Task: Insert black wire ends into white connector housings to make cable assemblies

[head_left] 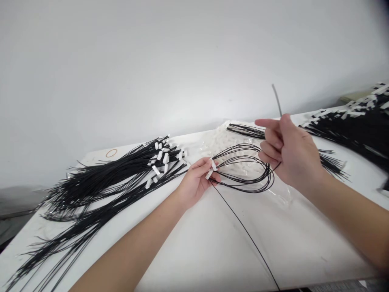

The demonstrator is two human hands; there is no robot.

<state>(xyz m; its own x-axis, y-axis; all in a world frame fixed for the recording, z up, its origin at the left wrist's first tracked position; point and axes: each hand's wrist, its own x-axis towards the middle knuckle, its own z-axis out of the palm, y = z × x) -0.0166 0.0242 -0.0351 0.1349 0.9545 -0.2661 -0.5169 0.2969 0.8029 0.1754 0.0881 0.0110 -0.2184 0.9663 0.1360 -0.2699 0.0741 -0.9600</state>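
Observation:
My left hand point(200, 180) is closed on a white connector point(212, 164), pinching it between thumb and fingers. Several thin black wires point(251, 190) run from the connector and loop round toward the right. One loose wire point(243, 226) trails from it down to the table's front edge. My right hand point(290, 152) is raised at the right, its fingers curled round a black wire whose free end point(276, 99) sticks up above the thumb. Where that wire joins the loops is partly hidden by the hand.
To the left lies a large pile of black wires point(100, 182) with white connectors. Behind my hands rests a clear plastic bag point(219, 140) of white parts. More wire bundles point(352, 125) are heaped at the right. An orange rubber band point(111, 153) lies near the wall point(170, 69).

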